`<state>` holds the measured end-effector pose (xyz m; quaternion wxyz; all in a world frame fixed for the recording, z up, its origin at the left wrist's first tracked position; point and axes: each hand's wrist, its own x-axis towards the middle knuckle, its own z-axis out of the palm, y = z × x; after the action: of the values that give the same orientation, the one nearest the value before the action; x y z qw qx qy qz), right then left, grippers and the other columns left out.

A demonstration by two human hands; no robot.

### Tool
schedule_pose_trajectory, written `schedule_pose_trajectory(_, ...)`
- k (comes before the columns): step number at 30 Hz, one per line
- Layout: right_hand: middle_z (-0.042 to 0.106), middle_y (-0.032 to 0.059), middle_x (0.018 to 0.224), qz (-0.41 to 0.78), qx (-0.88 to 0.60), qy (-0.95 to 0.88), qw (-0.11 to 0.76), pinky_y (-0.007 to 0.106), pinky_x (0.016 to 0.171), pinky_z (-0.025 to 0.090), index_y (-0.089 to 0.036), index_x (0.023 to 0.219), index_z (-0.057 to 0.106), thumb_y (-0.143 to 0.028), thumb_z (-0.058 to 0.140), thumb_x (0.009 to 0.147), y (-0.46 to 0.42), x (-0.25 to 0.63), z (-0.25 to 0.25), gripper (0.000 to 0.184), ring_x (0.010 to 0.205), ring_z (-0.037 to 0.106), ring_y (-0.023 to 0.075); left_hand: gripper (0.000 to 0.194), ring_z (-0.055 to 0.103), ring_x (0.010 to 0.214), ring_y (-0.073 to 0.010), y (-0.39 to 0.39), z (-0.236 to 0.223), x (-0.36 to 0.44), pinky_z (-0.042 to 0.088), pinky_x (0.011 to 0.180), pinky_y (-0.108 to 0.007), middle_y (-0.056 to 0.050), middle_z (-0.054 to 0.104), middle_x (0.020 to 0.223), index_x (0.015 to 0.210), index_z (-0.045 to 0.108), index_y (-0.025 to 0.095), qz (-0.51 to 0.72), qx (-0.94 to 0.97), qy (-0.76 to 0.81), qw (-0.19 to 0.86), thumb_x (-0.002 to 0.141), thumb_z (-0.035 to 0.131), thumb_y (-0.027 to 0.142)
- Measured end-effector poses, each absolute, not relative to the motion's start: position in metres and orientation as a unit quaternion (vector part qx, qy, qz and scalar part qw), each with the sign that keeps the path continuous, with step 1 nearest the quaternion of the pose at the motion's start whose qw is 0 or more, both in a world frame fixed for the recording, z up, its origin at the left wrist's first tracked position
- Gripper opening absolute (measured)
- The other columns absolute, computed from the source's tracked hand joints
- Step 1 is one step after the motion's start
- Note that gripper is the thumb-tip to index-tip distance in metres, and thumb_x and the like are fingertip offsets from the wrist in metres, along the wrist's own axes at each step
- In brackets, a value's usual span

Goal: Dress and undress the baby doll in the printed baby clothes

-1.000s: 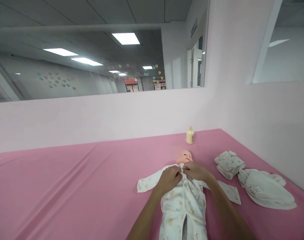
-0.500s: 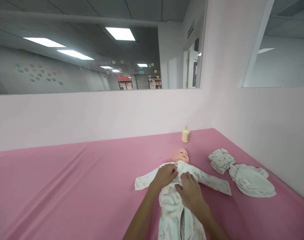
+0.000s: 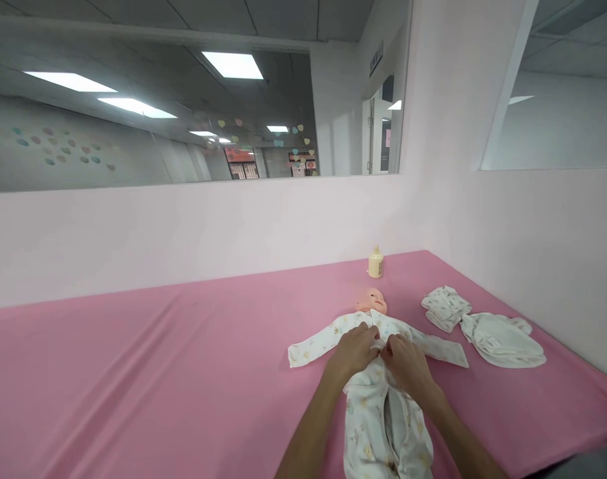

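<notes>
A baby doll (image 3: 372, 301) lies on its back, its head showing above the collar of a white printed romper (image 3: 368, 426). The sleeves spread out to both sides, and the romper's front gapes open lower down, along the legs. My left hand (image 3: 359, 346) is closed on the romper's front at the chest, fingertips pinching the cloth edge. Close beside it, my right hand (image 3: 404, 359) has its fingers curled on the opposite edge of the same opening. Whatever fastener lies between the fingertips is hidden.
The doll rests on a pink sheet (image 3: 184, 372). Behind its head stands a cream pump bottle (image 3: 376, 263). To the right lie a folded printed cloth (image 3: 446, 307) and a white folded garment (image 3: 503, 339). White walls (image 3: 233, 226) with windows border the back and right.
Both hands have moved lower on the romper's front and come closer together. My right hand's fingers have curled in onto the cloth. The view has shifted slightly.
</notes>
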<state>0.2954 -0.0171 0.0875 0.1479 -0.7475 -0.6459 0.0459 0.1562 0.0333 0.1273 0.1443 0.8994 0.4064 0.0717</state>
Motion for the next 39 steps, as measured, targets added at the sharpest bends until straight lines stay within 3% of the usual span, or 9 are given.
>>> schedule_pose_trajectory(8, 0.063, 0.0101, 0.081, 0.021, -0.726, -0.666, 0.170, 0.031, 0.061, 0.023, -0.017, 0.074, 0.054, -0.022, 0.042, 0.092, -0.010, 0.305, 0.082, 0.022, 0.073, 0.056, 0.0203, 0.019, 0.061, 0.083, -0.0221, 0.026, 0.127, 0.159, 0.042, 0.068, -0.031, -0.010, 0.063, 0.092, 0.082, 0.060, 0.017, 0.077, 0.903, 0.399, 0.141, 0.084, 0.041, 0.013)
schedule_pose_trajectory(13, 0.053, 0.0006, 0.061, 0.216, -0.689, -0.632, 0.280, 0.027, 0.056, 0.027, -0.018, 0.066, 0.051, -0.028, 0.045, 0.083, -0.006, 0.319, 0.083, 0.021, 0.060, 0.047, 0.0145, 0.019, 0.058, 0.078, -0.0185, 0.027, 0.128, 0.156, 0.038, 0.064, -0.027, -0.005, 0.063, 0.083, 0.071, 0.055, 0.018, 0.113, 0.907, 0.366, 0.172, 0.086, 0.044, 0.020)
schedule_pose_trajectory(17, 0.046, -0.0029, 0.059, 0.318, -0.620, -0.638, 0.327, 0.026, 0.055, 0.030, -0.017, 0.072, 0.055, -0.036, 0.044, 0.082, -0.009, 0.326, 0.080, 0.024, 0.057, 0.042, 0.0125, 0.025, 0.052, 0.068, -0.0159, 0.032, 0.129, 0.154, 0.031, 0.059, -0.028, -0.003, 0.054, 0.067, 0.056, 0.036, 0.017, 0.138, 0.915, 0.334, 0.181, 0.078, 0.046, 0.016)
schedule_pose_trajectory(20, 0.044, -0.0033, 0.060, 0.318, -0.600, -0.652, 0.337, 0.026, 0.056, 0.031, -0.017, 0.075, 0.055, -0.040, 0.043, 0.085, -0.013, 0.327, 0.078, 0.028, 0.057, 0.039, 0.0123, 0.026, 0.049, 0.066, -0.0152, 0.035, 0.131, 0.154, 0.030, 0.058, -0.029, -0.003, 0.053, 0.067, 0.055, 0.032, 0.017, 0.130, 0.920, 0.318, 0.189, 0.077, 0.046, 0.014)
schedule_pose_trajectory(25, 0.052, 0.0002, 0.068, 0.251, -0.605, -0.670, 0.350, 0.027, 0.063, 0.034, -0.017, 0.078, 0.056, -0.037, 0.041, 0.088, -0.017, 0.324, 0.072, 0.027, 0.066, 0.045, 0.0152, 0.020, 0.051, 0.070, -0.0161, 0.040, 0.133, 0.153, 0.033, 0.061, -0.029, -0.002, 0.057, 0.072, 0.059, 0.041, 0.018, 0.116, 0.917, 0.311, 0.223, 0.078, 0.047, 0.018)
schedule_pose_trajectory(31, 0.053, 0.0004, 0.072, 0.275, -0.600, -0.654, 0.370, 0.027, 0.064, 0.035, -0.017, 0.079, 0.055, -0.035, 0.040, 0.090, -0.019, 0.323, 0.068, 0.025, 0.068, 0.045, 0.0147, 0.014, 0.050, 0.072, -0.0160, 0.046, 0.136, 0.153, 0.035, 0.065, -0.028, -0.002, 0.057, 0.075, 0.065, 0.048, 0.018, 0.104, 0.913, 0.291, 0.267, 0.078, 0.045, 0.022)
schedule_pose_trajectory(39, 0.054, 0.0002, 0.073, 0.284, -0.597, -0.639, 0.394, 0.026, 0.064, 0.034, -0.017, 0.079, 0.055, -0.032, 0.040, 0.090, -0.024, 0.321, 0.070, 0.024, 0.067, 0.046, 0.0139, 0.015, 0.044, 0.068, -0.0136, 0.051, 0.138, 0.152, 0.035, 0.063, -0.027, 0.001, 0.049, 0.070, 0.065, 0.046, 0.018, 0.095, 0.898, 0.267, 0.337, 0.079, 0.045, 0.021)
